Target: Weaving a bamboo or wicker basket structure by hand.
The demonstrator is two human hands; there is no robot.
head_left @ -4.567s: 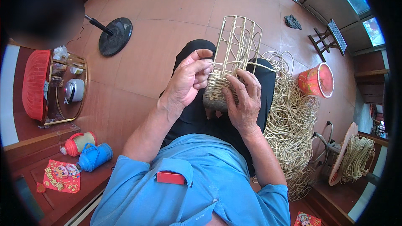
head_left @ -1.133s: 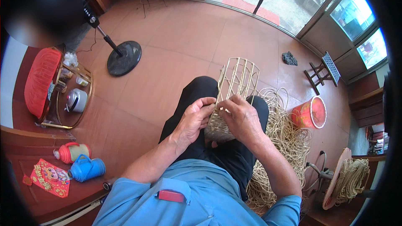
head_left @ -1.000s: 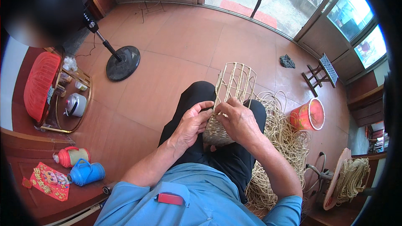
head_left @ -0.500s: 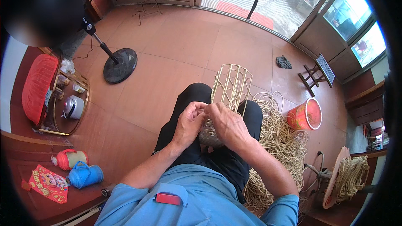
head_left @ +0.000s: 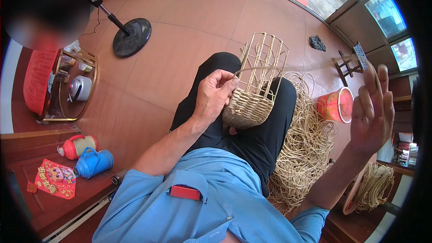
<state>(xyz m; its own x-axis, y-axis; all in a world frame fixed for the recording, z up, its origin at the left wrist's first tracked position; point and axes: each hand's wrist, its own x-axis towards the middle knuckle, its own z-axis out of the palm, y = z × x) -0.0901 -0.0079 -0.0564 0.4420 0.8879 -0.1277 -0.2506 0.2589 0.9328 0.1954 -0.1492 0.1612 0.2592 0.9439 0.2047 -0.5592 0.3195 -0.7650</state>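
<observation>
Between my knees rests a partly woven basket point(head_left: 249, 108), tilted, with a tight straw-coloured weave at the near end and bare ribs at the far end. My left hand point(head_left: 212, 93) pinches the left edge of the weave between thumb and fingers. A thin cord curves from there across the ribs; whether it lies inside the pinch is hidden. Raised far out to the right, my right hand point(head_left: 374, 112) has its fingers stretched upward and apart, and I see nothing in it. Under that arm lies a big tangled heap of cord point(head_left: 303, 153).
A red bucket point(head_left: 335, 105) and a small folding stool point(head_left: 348, 65) stand to the right, near a reel of cord point(head_left: 371, 189). On the left are a fan base point(head_left: 132, 38), a glass-shelved trolley point(head_left: 67, 119), and red point(head_left: 77, 147) and blue point(head_left: 94, 163) flasks.
My right hand has left the basket and swung far out to the right, its fingers opening. The left hand stays at the weave. The view has tilted, so the basket sits higher and shows more.
</observation>
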